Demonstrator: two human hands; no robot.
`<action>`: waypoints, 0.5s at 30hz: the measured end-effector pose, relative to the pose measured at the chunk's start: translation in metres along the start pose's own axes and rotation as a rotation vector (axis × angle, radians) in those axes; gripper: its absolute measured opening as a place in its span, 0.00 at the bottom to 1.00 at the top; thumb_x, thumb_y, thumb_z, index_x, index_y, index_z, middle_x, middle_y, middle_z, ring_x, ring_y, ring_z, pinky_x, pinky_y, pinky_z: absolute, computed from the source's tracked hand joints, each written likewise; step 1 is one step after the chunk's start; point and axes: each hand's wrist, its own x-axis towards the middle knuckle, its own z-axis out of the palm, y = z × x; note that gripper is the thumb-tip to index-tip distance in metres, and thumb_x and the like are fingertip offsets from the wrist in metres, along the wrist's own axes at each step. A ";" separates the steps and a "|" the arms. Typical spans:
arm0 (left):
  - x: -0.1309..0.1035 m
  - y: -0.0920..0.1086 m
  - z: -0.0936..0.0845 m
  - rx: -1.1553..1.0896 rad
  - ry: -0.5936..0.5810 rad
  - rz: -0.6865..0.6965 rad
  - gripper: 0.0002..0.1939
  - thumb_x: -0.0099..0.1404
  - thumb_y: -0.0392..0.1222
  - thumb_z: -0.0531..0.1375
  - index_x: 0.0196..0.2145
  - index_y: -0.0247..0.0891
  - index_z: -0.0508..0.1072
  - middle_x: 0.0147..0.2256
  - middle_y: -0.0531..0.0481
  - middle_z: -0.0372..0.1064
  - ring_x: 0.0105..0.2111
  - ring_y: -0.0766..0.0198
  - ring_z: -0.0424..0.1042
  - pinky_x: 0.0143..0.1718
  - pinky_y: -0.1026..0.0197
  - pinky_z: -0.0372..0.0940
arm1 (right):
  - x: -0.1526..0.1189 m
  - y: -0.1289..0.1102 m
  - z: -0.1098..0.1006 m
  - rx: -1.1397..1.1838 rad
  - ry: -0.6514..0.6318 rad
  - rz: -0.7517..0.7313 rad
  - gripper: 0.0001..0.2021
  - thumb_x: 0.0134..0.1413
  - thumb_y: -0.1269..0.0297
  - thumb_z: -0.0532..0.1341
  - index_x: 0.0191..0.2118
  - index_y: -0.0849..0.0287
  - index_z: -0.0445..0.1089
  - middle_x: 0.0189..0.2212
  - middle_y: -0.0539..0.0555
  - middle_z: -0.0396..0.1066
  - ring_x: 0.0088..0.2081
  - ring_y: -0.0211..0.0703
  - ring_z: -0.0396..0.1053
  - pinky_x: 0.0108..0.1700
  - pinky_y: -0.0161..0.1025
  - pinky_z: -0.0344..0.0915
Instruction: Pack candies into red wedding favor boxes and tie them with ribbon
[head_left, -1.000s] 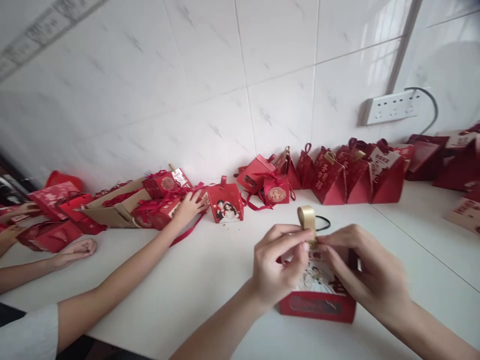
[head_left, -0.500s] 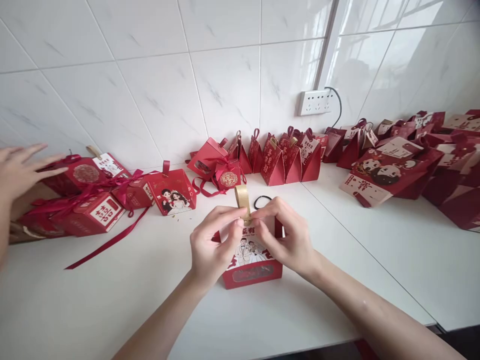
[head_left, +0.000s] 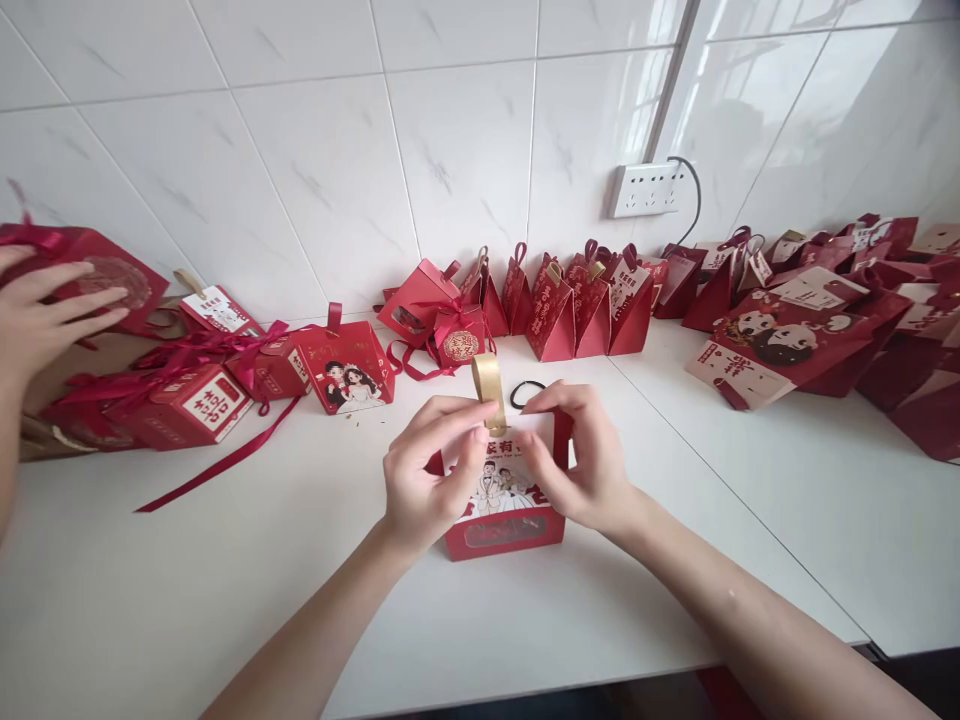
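Note:
A red gift box (head_left: 504, 495) with a white front panel, a cartoon wedding couple and a small clear window stands upright before me. A gold ribbon loop (head_left: 487, 376) rises from its top. My left hand (head_left: 429, 470) is at the base of that loop, its thumb and forefinger closed on the ribbon at the panel's upper edge. On the box's right side, my right hand (head_left: 589, 460) has its thumb and forefinger apart, holding nothing. Just behind the box lies a black ring-shaped band (head_left: 526, 385), partly hidden.
At far left, another person's hand (head_left: 52, 315) holds a red box (head_left: 131, 275) above several ribbon-tied boxes (head_left: 180, 400). A red couple-print box (head_left: 349, 370) stands nearby. Triangular boxes (head_left: 553, 315) line the tiled wall below a socket strip (head_left: 646, 190). More boxes (head_left: 795, 330) pile up at right.
My right thumb and forefinger have come away from the ribbon's base and spread apart. My left hand stays by the ribbon. At left, the other person's hand has lifted a red box.

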 end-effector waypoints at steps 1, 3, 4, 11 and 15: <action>-0.001 -0.002 -0.001 -0.004 -0.009 0.023 0.15 0.61 0.29 0.56 0.44 0.40 0.73 0.36 0.50 0.70 0.34 0.68 0.70 0.33 0.65 0.68 | -0.001 0.005 -0.003 0.055 -0.013 -0.023 0.15 0.51 0.73 0.56 0.44 0.56 0.54 0.33 0.51 0.61 0.28 0.36 0.62 0.28 0.35 0.62; -0.003 -0.007 -0.002 -0.033 -0.031 0.078 0.17 0.62 0.32 0.55 0.49 0.39 0.70 0.39 0.46 0.69 0.37 0.64 0.70 0.36 0.62 0.68 | -0.002 0.016 -0.011 0.142 -0.132 -0.022 0.21 0.48 0.71 0.56 0.47 0.56 0.49 0.35 0.52 0.62 0.28 0.37 0.63 0.26 0.35 0.62; -0.005 -0.010 -0.002 -0.061 -0.043 0.097 0.19 0.62 0.34 0.55 0.52 0.38 0.67 0.40 0.45 0.68 0.39 0.61 0.69 0.37 0.60 0.68 | -0.002 0.021 -0.015 0.161 -0.240 0.005 0.21 0.47 0.70 0.56 0.47 0.56 0.50 0.33 0.52 0.63 0.26 0.37 0.63 0.25 0.35 0.61; -0.021 -0.034 0.006 -0.297 -0.051 -0.398 0.32 0.63 0.50 0.55 0.61 0.45 0.47 0.52 0.42 0.60 0.48 0.55 0.66 0.46 0.52 0.65 | -0.004 0.038 -0.016 0.251 -0.266 0.490 0.11 0.51 0.56 0.57 0.27 0.60 0.63 0.24 0.52 0.67 0.25 0.39 0.63 0.26 0.35 0.60; -0.021 -0.036 0.008 -0.408 -0.130 -0.652 0.32 0.62 0.57 0.54 0.59 0.45 0.52 0.59 0.42 0.53 0.60 0.50 0.53 0.58 0.47 0.54 | -0.007 0.048 -0.002 0.502 0.187 0.995 0.13 0.46 0.54 0.60 0.25 0.60 0.65 0.22 0.51 0.69 0.25 0.41 0.65 0.27 0.36 0.61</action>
